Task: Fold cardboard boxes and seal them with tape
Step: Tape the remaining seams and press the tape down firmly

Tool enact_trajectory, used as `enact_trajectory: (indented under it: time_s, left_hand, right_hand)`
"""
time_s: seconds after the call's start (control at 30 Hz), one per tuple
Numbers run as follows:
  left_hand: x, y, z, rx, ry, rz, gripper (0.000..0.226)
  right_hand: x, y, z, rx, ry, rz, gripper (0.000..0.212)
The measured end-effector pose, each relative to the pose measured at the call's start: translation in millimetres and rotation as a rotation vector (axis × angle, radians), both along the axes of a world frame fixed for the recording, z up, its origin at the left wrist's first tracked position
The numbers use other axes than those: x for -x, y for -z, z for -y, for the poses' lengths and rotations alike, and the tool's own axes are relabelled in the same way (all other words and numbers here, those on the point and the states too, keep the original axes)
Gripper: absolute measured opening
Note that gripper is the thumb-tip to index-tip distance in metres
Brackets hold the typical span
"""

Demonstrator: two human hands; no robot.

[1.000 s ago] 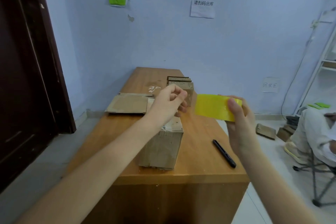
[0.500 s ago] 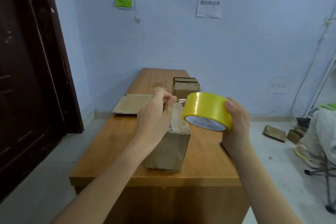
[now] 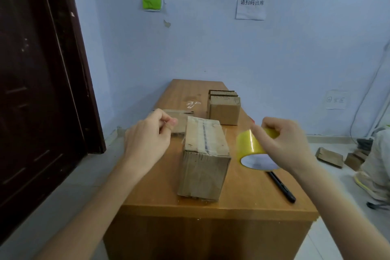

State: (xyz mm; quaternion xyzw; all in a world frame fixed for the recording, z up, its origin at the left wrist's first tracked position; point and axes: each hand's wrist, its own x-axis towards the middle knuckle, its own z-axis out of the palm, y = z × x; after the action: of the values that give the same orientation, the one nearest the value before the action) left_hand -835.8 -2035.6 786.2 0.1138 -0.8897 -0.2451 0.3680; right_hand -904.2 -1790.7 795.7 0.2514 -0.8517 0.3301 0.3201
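A folded cardboard box point(image 3: 205, 158) stands near the front edge of the wooden worktop point(image 3: 249, 200), tape already along its top seam. The right hand point(image 3: 283, 142) grips a yellow tape roll point(image 3: 252, 150) beside the box; the left hand point(image 3: 147, 139) pinches its fingertips together, possibly on clear tape, though I cannot tell. The box looks light and stiff, best steadied by its sides.

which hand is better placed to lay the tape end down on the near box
Left. The left hand hovers by the near box's top left edge, fingers pinched as if on the clear tape end, though that strip is hard to see. The right hand is busy gripping the yellow tape roll.
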Motion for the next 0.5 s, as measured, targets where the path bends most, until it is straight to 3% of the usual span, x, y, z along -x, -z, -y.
enact_trajectory:
  time_s: [0.1, 0.23, 0.5]
  left_hand:
    - [0.1, 0.9, 4.6, -0.024, 0.036, 0.117, 0.018]
    - [8.7, 18.6, 5.4, -0.144, 0.106, 0.280, 0.019]
    - [27.6, 21.3, 2.8, -0.144, 0.144, 0.355, 0.020]
  right_hand:
    - [0.2, -3.9, -1.6, -0.233, 0.049, 0.087, 0.060]
    - [13.9, 3.3, 2.9, -0.464, 0.076, 0.316, 0.063]
    - [42.7, 5.6, 6.7, -0.614, 0.108, 0.517, 0.066]
